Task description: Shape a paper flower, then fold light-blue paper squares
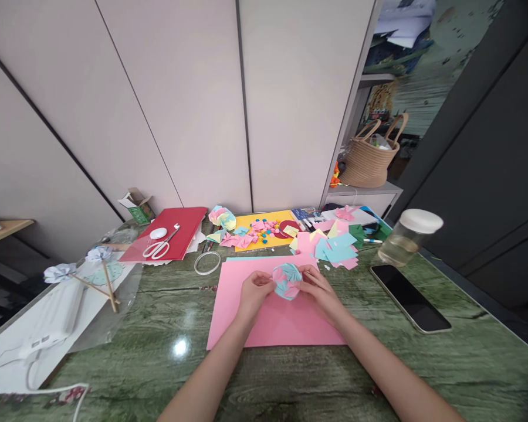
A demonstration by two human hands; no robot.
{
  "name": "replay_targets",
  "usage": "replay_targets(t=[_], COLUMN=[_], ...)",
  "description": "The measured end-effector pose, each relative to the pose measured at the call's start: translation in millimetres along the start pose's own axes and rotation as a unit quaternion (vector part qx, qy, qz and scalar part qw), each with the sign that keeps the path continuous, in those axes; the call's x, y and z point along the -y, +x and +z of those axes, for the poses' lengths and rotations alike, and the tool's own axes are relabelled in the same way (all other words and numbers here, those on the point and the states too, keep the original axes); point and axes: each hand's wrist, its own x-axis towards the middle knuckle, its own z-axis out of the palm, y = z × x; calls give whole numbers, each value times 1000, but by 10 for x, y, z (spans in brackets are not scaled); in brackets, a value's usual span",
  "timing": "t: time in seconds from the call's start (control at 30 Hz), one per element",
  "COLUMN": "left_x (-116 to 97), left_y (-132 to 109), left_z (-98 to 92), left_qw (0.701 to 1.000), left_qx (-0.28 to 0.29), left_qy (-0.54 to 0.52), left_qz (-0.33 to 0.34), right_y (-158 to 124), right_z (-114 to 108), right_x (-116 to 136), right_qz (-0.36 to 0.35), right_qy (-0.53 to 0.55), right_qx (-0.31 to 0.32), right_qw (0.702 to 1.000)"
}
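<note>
From the head camera, the left hand (256, 288) pinches the left edge of a pink and blue paper ball (287, 280) with bent fingers. The right hand (319, 288) pinches its right edge, thumb low and fingers up. The ball looks round, its swirly folds facing the camera, above pink paper (281, 328). The green box (141, 210) has marks too small to read.

Parts of the paper ball (286, 281) were covered by the left hand (254, 291) and right hand (319, 291), the forearms (217, 366) and cable (53, 390) were cut off by the bottom edge, and the print (141, 213) on the box (143, 205) was too small to read.
</note>
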Motion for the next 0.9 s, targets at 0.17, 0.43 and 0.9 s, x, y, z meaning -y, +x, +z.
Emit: replay_targets(t=[0.17,0.43,0.9], left_x=[-15,-58,-32], left_y=[32,-14,-162], left_z=[-48,-3,41], left_qw=[986,986,947], left_qx=[-23,-8,-94], left_qy=[128,110,187], left_qz=[107,126,245], right_y=[-5,23,-30], right_z=[-37,-84,7], right_x=[-19,-115,33], right_qz=[9,-12,-96], right_qy=[-60,-96,-133], right_qx=[22,21,50], right_qw=[998,995,985])
